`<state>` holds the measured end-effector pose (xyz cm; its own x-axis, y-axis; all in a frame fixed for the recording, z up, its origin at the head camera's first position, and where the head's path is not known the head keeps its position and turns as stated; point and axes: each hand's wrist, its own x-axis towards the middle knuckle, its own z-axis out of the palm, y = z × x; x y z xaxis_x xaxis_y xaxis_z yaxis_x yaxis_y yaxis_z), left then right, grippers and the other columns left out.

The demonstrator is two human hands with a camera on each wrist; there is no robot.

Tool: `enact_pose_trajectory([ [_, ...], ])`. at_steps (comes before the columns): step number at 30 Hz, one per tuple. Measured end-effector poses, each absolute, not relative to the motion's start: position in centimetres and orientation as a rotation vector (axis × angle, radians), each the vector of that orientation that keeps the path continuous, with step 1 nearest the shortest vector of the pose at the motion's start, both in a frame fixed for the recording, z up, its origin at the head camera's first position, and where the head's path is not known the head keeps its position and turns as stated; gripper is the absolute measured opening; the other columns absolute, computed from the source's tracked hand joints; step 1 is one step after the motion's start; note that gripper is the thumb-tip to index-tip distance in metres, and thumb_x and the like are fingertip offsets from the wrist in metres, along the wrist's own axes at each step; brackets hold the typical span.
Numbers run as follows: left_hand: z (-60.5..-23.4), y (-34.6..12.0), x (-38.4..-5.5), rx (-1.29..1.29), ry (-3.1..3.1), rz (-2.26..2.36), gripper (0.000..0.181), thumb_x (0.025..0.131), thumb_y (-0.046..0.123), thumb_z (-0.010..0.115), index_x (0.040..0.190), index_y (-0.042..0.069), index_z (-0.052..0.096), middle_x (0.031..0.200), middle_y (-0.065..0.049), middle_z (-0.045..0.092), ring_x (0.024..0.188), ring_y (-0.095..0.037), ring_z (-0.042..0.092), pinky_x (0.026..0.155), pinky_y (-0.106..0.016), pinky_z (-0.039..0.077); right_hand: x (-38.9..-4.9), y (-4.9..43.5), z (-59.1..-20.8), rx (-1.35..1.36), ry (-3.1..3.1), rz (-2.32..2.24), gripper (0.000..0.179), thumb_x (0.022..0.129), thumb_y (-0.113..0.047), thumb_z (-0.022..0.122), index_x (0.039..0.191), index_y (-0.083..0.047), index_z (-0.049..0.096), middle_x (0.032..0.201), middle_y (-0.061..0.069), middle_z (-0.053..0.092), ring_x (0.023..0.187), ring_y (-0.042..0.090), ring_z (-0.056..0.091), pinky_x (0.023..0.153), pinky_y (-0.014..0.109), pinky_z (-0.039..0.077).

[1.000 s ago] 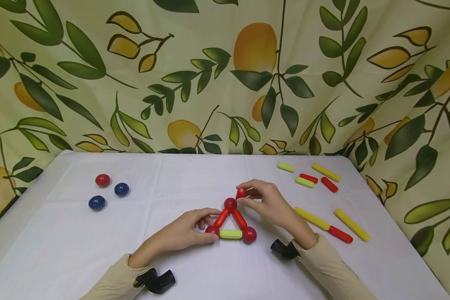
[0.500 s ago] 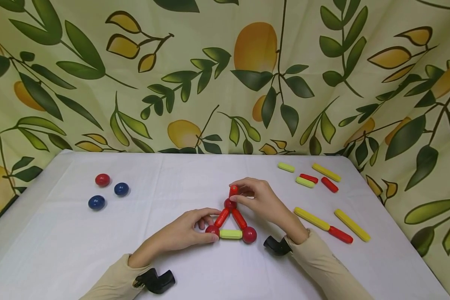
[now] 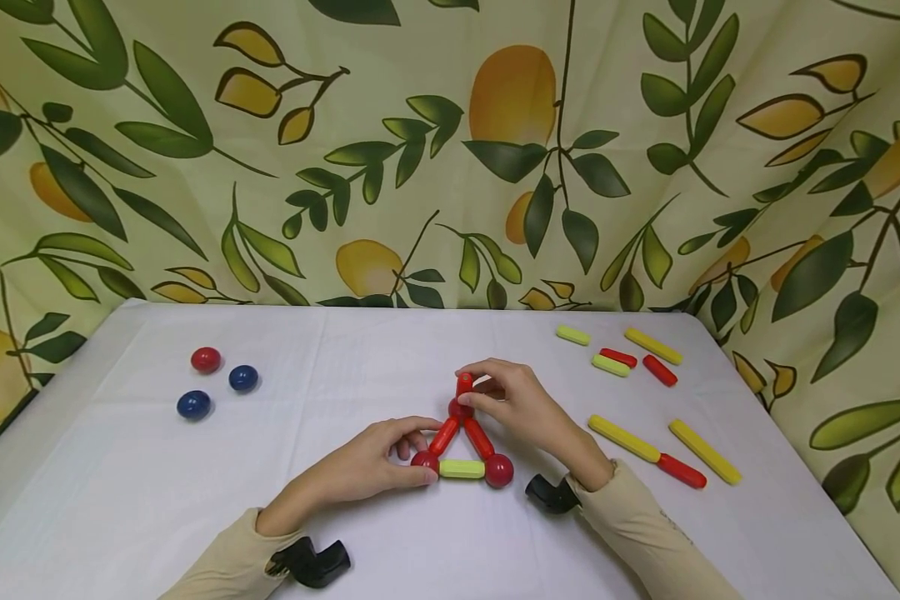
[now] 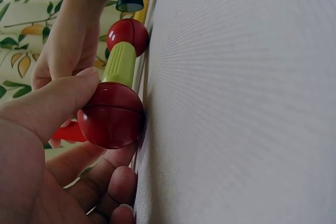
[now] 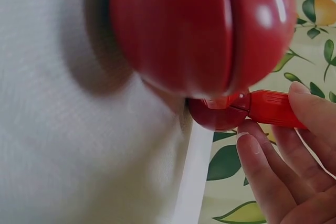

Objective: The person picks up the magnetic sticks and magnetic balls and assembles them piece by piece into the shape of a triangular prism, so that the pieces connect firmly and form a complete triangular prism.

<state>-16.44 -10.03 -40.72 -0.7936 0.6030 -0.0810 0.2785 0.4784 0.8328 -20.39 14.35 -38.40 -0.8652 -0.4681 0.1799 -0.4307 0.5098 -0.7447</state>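
Note:
On the white table lies a triangle of red balls joined by two red sticks and a lime-green stick (image 3: 462,469). My left hand (image 3: 371,456) grips the left corner ball (image 4: 111,116), thumb on one side and fingers curled on the other. At the far corner, a red stick (image 5: 273,108) stands upright on the top ball (image 3: 459,410), their ends meeting. My right hand (image 3: 521,404) pinches this stick between thumb and fingers. The right corner ball (image 3: 498,470) is untouched and looms large in the right wrist view.
Two blue balls (image 3: 193,405) and a red ball (image 3: 206,360) rest at the left. Spread over the right side are several yellow, red and lime sticks, among them a yellow stick (image 3: 703,451) and a red stick (image 3: 681,470). A patterned curtain (image 3: 390,167) hangs behind the table.
My right hand has moved left with the red stick, from beside the top ball to over it, and the stick now stands on that ball. The left hand stays in place.

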Motion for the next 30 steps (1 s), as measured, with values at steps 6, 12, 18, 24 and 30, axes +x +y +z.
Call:
enact_pose_trajectory([
  [6, -40.8, -10.0, -16.5, 0.751, 2.365, 1.238, 0.055, 0.086, 0.033, 0.076, 0.134, 0.014, 0.059, 0.097, 0.006, 0.06, 0.088, -0.012, 0.05, 0.074, -0.023, 0.041, -20.2, 14.4, -38.3, -0.768, 2.705, -1.292, 0.04, 0.088, -0.01, 0.074, 0.126, -0.003, 0.063, 0.115, 0.009, 0.07, 0.097, 0.022, 0.072, 0.086, 0.034, 0.058],
  [12, -41.0, -10.0, -16.6, 0.76, 2.357, 1.256, 0.055, 0.086, 0.032, 0.077, 0.134, 0.014, 0.059, 0.098, 0.004, 0.061, 0.088, -0.013, 0.051, 0.075, -0.023, 0.042, -19.9, 15.1, -38.0, -0.742, 2.713, -1.288, 0.041, 0.089, -0.013, 0.074, 0.128, -0.006, 0.063, 0.118, 0.006, 0.07, 0.098, 0.018, 0.072, 0.088, 0.034, 0.057],
  [18, -41.0, -10.0, -16.5, 0.752, 2.35, 1.265, 0.053, 0.085, 0.031, 0.077, 0.133, 0.015, 0.059, 0.098, 0.004, 0.061, 0.089, -0.013, 0.052, 0.075, -0.022, 0.043, -19.6, 16.2, -37.6, -0.732, 2.763, -1.262, 0.041, 0.088, -0.016, 0.075, 0.126, -0.007, 0.063, 0.121, 0.007, 0.069, 0.1, 0.02, 0.07, 0.089, 0.037, 0.057],
  [24, -40.8, -10.0, -16.5, 0.728, 2.357, 1.255, 0.054, 0.085, 0.032, 0.077, 0.134, 0.015, 0.059, 0.098, 0.004, 0.061, 0.089, -0.013, 0.051, 0.074, -0.022, 0.042, -19.6, 17.4, -37.4, -0.73, 2.832, -1.231, 0.04, 0.087, -0.014, 0.076, 0.124, -0.004, 0.065, 0.119, 0.012, 0.069, 0.101, 0.023, 0.07, 0.089, 0.039, 0.057],
  [30, -40.8, -10.1, -16.4, 0.732, 2.358, 1.256, 0.054, 0.086, 0.032, 0.076, 0.134, 0.016, 0.059, 0.099, 0.004, 0.061, 0.089, -0.013, 0.051, 0.075, -0.022, 0.042, -19.9, 18.4, -36.8, -0.715, 2.891, -1.181, 0.04, 0.086, -0.012, 0.077, 0.123, -0.003, 0.065, 0.118, 0.012, 0.07, 0.101, 0.025, 0.069, 0.089, 0.042, 0.057],
])
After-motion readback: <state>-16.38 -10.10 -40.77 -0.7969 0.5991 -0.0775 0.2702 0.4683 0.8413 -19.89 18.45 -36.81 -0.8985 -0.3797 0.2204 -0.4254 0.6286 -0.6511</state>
